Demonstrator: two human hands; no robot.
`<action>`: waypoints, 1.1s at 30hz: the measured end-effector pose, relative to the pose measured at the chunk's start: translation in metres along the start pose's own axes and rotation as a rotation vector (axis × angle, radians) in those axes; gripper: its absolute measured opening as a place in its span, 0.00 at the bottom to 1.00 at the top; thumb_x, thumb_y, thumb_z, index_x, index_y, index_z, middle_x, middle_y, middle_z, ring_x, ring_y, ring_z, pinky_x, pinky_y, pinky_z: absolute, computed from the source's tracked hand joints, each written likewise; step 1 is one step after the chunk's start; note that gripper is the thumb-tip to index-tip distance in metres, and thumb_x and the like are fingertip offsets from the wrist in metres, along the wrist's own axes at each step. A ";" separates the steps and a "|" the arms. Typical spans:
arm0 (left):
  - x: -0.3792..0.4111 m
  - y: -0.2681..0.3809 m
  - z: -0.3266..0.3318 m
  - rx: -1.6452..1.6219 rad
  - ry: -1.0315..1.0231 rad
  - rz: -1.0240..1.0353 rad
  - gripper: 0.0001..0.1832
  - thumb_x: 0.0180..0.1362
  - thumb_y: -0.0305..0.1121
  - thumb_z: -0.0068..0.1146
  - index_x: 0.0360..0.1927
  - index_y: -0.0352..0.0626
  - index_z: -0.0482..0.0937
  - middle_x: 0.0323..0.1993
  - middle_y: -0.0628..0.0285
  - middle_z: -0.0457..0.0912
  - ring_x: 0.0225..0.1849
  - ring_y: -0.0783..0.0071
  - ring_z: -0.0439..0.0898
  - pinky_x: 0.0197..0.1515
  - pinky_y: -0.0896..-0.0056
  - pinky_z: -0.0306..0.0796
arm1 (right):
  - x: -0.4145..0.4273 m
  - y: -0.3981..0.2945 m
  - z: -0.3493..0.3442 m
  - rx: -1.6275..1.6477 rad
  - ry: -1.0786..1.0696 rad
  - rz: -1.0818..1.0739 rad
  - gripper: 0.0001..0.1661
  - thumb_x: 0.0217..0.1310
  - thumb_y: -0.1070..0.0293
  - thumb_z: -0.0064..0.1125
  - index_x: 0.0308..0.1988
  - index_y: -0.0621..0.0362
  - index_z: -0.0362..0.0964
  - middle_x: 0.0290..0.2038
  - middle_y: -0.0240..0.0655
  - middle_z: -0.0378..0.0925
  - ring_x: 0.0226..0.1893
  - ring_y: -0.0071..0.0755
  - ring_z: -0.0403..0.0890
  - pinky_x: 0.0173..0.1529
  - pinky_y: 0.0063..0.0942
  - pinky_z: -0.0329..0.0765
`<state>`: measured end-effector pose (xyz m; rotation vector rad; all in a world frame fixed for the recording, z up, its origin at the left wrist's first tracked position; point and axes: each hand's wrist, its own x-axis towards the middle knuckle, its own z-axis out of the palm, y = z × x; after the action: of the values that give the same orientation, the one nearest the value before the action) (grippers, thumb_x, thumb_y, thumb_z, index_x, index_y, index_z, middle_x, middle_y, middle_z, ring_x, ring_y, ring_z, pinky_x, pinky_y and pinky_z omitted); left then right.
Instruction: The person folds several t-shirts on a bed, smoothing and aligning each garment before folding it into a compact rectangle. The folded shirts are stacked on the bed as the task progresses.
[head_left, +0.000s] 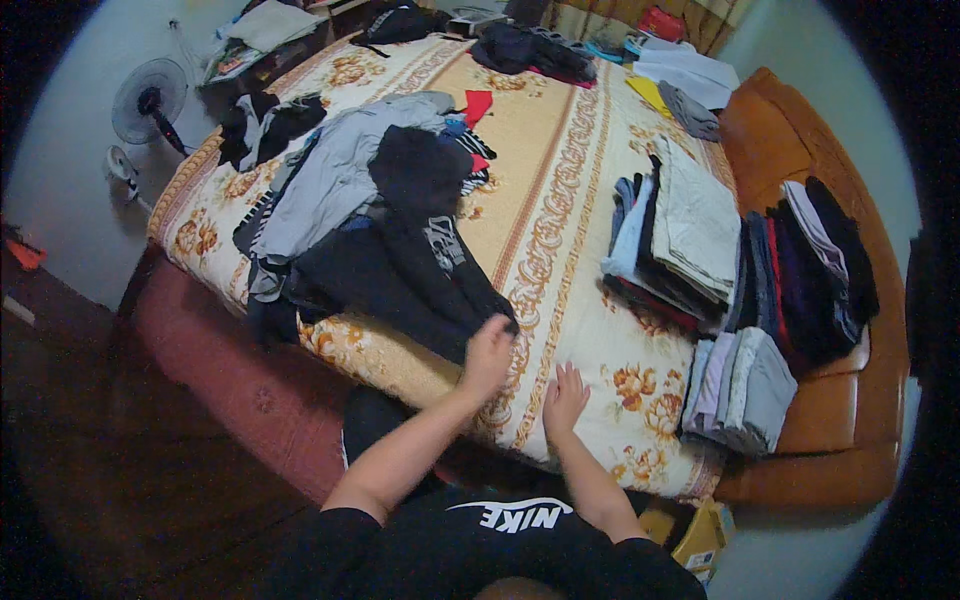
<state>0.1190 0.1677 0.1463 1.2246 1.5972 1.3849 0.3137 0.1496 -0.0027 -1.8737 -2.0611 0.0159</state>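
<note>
My left hand (489, 355) grips the end of a black garment (375, 277) with white lettering on it. The garment stretches from a heap of loose clothes to my fingers. My right hand (566, 397) is just to the right, fingers apart, holding nothing, over the floral bedspread (559, 300). In the heap, a light grey garment (322, 187) lies beside the black one, with striped and red pieces (478, 109) showing at its edges. Whether the black garment is a top or trousers is hard to tell.
Folded clothes (694, 225) stand in stacks at the right, some against the brown headboard (840, 420). A smaller folded stack (739, 394) sits nearer me. Dark clothes (532, 52) lie at the bed's far side. A fan (150, 101) stands at the left.
</note>
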 end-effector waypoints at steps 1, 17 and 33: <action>-0.020 -0.013 0.015 -0.106 -0.097 0.003 0.12 0.53 0.26 0.46 0.42 0.35 0.72 0.23 0.53 0.76 0.25 0.71 0.74 0.31 0.68 0.68 | 0.005 0.008 -0.002 0.437 -0.107 0.180 0.25 0.61 0.56 0.41 0.54 0.58 0.63 0.55 0.42 0.65 0.56 0.37 0.65 0.57 0.46 0.58; 0.031 -0.108 -0.106 0.889 0.258 -0.222 0.34 0.49 0.43 0.58 0.58 0.44 0.60 0.61 0.49 0.56 0.62 0.53 0.56 0.51 0.32 0.53 | 0.041 0.003 -0.094 0.864 -0.664 0.361 0.13 0.53 0.72 0.51 0.39 0.66 0.72 0.29 0.34 0.76 0.29 0.27 0.74 0.36 0.28 0.71; -0.149 -0.106 0.078 0.025 -1.061 0.245 0.20 0.56 0.35 0.45 0.53 0.42 0.69 0.39 0.44 0.77 0.41 0.49 0.75 0.43 0.58 0.68 | 0.069 -0.139 -0.075 -0.053 -0.351 -0.245 0.40 0.47 0.56 0.61 0.58 0.54 0.55 0.52 0.48 0.65 0.53 0.50 0.66 0.51 0.45 0.69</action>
<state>0.2162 0.0545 0.0153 1.7801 0.7248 0.5963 0.1959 0.1820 0.1183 -1.7321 -2.5380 0.2470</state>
